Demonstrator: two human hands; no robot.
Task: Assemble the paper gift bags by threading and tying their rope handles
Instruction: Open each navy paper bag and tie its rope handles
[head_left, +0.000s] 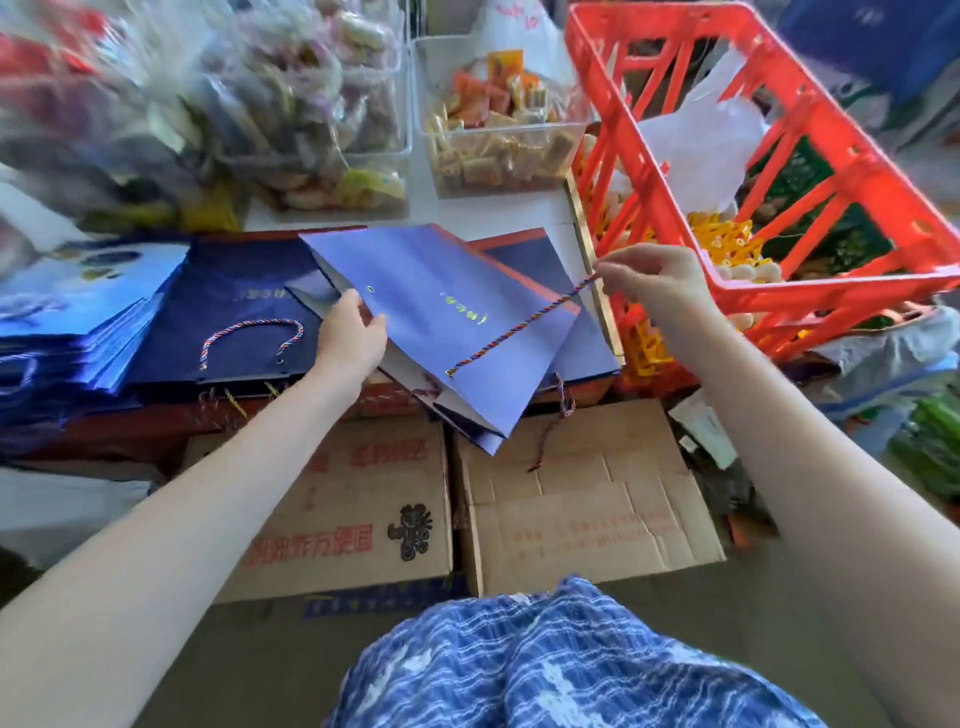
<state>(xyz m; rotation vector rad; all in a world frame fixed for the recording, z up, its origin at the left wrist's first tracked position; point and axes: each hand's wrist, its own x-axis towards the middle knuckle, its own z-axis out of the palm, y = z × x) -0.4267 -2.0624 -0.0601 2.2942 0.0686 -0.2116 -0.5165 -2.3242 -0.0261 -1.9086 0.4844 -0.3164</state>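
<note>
Blue bag (447, 306) between hands, rope (519, 327) taut.

A smooth, slightly glossy blue paper bag (447, 312) carries a twisted multicoloured rope (519, 326), while at two o'clock sits a shiny orange plastic crate (810, 156), at twelve clear plastic tubs (498, 130), and at six matt brown cardboard boxes (467, 509).

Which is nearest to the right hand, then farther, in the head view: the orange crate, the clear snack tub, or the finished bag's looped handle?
From the right hand:
1. Orange crate, just right of it.
2. Clear snack tub, up and left.
3. Looped handle, far left, beyond the left hand.
</note>
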